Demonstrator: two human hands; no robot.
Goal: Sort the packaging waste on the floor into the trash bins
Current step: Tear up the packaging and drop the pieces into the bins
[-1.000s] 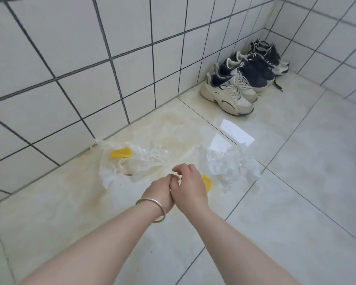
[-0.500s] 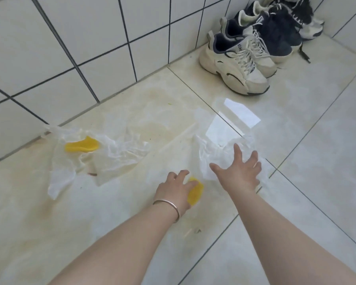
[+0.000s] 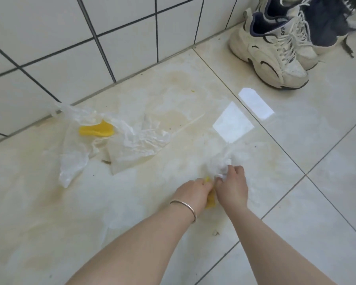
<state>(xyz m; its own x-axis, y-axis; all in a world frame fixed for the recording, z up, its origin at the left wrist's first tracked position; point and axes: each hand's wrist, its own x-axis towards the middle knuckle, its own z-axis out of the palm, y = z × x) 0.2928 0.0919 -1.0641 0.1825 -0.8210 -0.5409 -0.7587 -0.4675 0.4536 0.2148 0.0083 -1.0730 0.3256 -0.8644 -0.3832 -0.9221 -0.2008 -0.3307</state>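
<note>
Tiled floor [image 3: 296,182]: crumpled wrapper [image 3: 220,161] under right hand [image 3: 232,186]

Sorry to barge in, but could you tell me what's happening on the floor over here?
A person is bent over the tiled floor picking up packaging waste. The right hand grips a crumpled clear plastic bag, and the left hand, with a bracelet on its wrist, holds a yellow piece beside it. A second plastic bag with another yellow piece lies untouched near the wall. Sneakers sit in the corner. No bins are in view.
</note>
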